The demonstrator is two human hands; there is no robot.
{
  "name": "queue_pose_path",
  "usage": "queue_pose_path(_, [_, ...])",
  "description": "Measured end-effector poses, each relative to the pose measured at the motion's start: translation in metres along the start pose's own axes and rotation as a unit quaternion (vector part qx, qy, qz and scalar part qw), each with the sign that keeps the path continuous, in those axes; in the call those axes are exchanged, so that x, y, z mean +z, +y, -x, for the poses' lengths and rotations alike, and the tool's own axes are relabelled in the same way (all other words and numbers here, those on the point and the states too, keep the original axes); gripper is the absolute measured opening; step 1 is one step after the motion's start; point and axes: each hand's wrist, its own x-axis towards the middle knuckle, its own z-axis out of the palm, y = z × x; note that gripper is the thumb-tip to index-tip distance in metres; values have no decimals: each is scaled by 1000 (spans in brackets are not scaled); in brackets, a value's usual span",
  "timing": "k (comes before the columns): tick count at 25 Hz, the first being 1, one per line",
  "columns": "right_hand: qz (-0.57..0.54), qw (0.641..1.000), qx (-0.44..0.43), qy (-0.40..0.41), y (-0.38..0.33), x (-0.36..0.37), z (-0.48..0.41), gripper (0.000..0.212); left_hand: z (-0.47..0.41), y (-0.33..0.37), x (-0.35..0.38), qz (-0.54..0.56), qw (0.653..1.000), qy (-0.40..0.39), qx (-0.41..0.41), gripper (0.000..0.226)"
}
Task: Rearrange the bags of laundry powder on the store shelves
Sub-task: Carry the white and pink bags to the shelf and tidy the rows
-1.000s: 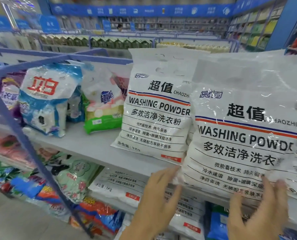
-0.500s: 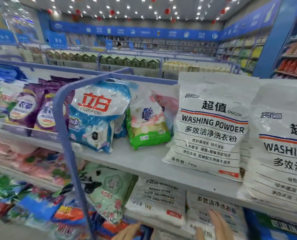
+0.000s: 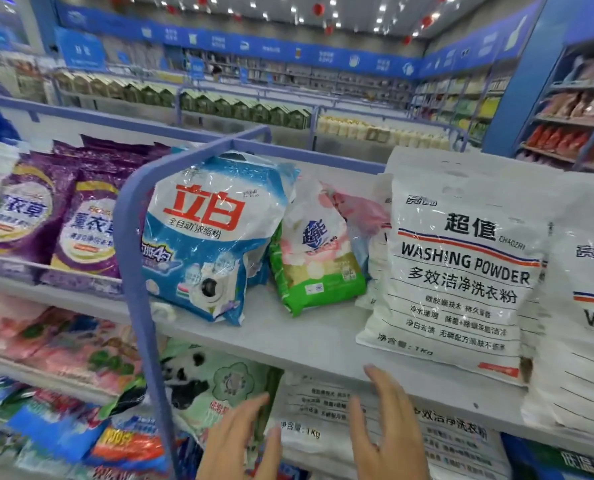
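The white washing powder bag (image 3: 458,268) stands right of centre in the frame, upright and leaning slightly back on the grey shelf (image 3: 306,337), its printed face towards the camera. Just beside it, at the right edge of the frame, a second white bag (image 3: 579,323) of the same print stands nearer the shelf's front edge, and the two look to be touching. Left of the first bag, a green-and-white bag (image 3: 318,251) leans upright with a pink bag (image 3: 361,206) behind it. At centre, a blue-and-white bag (image 3: 209,237) with large red characters stands tilted against the blue divider rail (image 3: 133,271). Beyond the rail, at the left of the frame, purple bags (image 3: 81,220) stand in a row.

Neither hand holds anything. The right hand (image 3: 389,431) rises from the bottom of the frame, right of centre, with its fingers straight and spread. Its fingertips reach up to the shelf's front edge, just below the first white bag; whether they touch the edge cannot be told. The left hand (image 3: 240,445), at bottom centre, is also loose with extended fingers. It hangs in front of the lower shelf, where a pale green panda bag (image 3: 219,382) and flat white bags (image 3: 323,410) lie.

Store aisles with blue signs fill the blurred upper part of the frame.
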Motion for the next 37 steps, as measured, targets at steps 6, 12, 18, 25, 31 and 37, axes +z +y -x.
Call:
queue_pose_path(6, [-4,998,-20,-59,-33,18,-147,62,-147,48,29,70,995,-10,-68,51])
queue_pose_path(12, [-100,978,144,-113,-19,59,-253,61,-250,51,74,271,888,-82,-361,123])
queue_pose_path(18, [-209,947,229,-90,-27,57,-246,41,-238,41,64,298,893,-36,-335,109])
queue_pose_path(25, [-304,929,181,-111,-53,12,-160,14,-212,69,-3,399,849,-232,-257,38])
queue_pose_path(31, [-454,872,144,-117,-56,-22,-169,36,-208,90,-11,398,895,-115,-163,21])
queue_pose_path(37, [-510,849,140,-7,-74,-42,-205,16,-217,104,-17,409,909,-60,-56,17])
